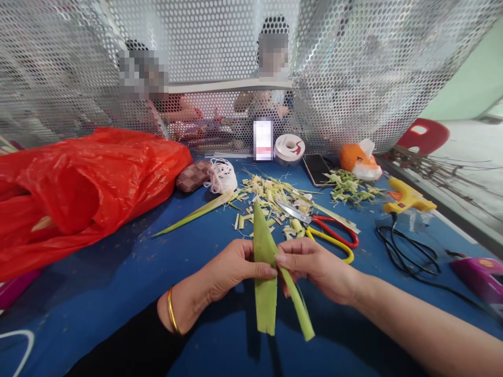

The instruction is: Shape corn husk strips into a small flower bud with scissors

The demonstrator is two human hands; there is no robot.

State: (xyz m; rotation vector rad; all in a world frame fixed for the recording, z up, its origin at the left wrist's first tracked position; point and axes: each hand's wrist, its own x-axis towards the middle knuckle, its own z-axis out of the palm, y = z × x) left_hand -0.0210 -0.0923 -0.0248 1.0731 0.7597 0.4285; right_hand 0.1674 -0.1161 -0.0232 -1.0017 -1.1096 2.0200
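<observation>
A broad, pointed green leaf [265, 303] stands nearly upright between my hands, above the blue table [145, 283]. My left hand [236, 264] pinches it at mid-height, thumb across its face. My right hand [310, 264] pinches the leaf's right side, where a narrow rolled green stalk [302, 311] slants down to the right. Whether leaf and stalk are one piece is hidden by the fingers. Just beyond lie pale green leaf scraps [271, 191] and scissors [334, 230] with red and yellow handles. Another long leaf [188, 217] rests to the left.
A red plastic bag [129, 178] fills the left side. Farther back are white string [222, 177], a lit phone [263, 139], a ribbon spool [290, 148] and a dark phone [317, 170]. A yellow glue gun [408, 198] with a black cord lies right. Two people sit behind perforated mesh.
</observation>
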